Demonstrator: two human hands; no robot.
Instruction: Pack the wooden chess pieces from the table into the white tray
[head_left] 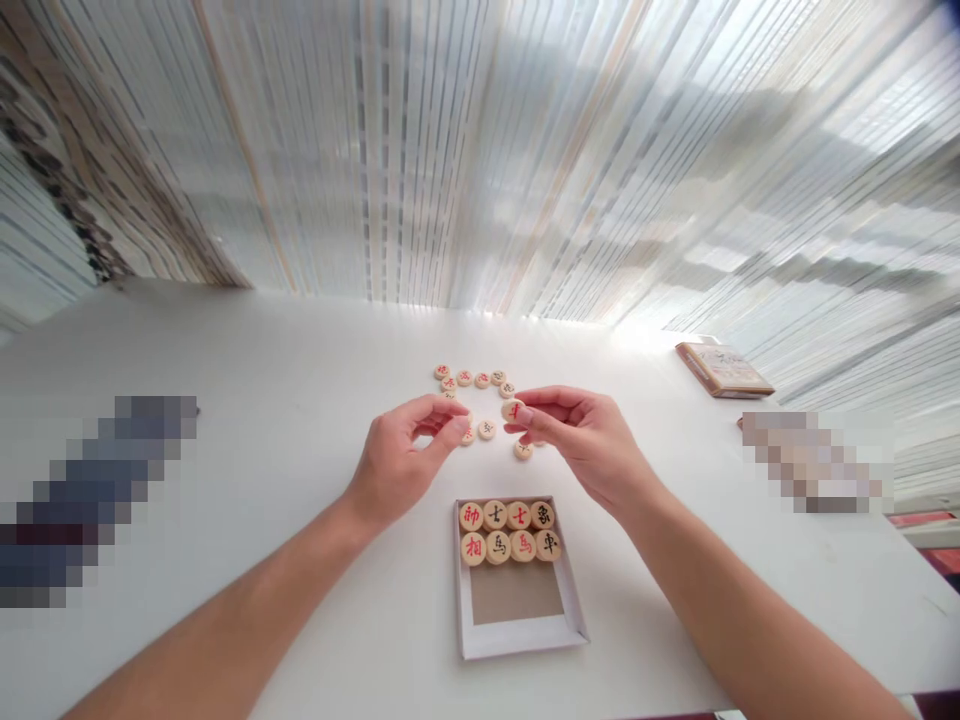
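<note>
Firstly, one shallow box (523, 638) bearing two rows of discs (497, 547); beyond it, right hand (592, 432) pinching one red-marked disc (511, 411), left hand (405, 450) curled, hold unclear, beside loose discs (487, 430).

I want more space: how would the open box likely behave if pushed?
The box lies flat and low, so it would probably slide rather than tip. Its thin walls look like cardboard and may flex. The discs inside could shift toward its uncovered floor.

Right hand (590, 430) pinches red-marked disc (512, 411); left hand (405, 445) at another disc (468, 437), grip unclear. Near: box (517, 595) holding disc rows (498, 547).
</note>
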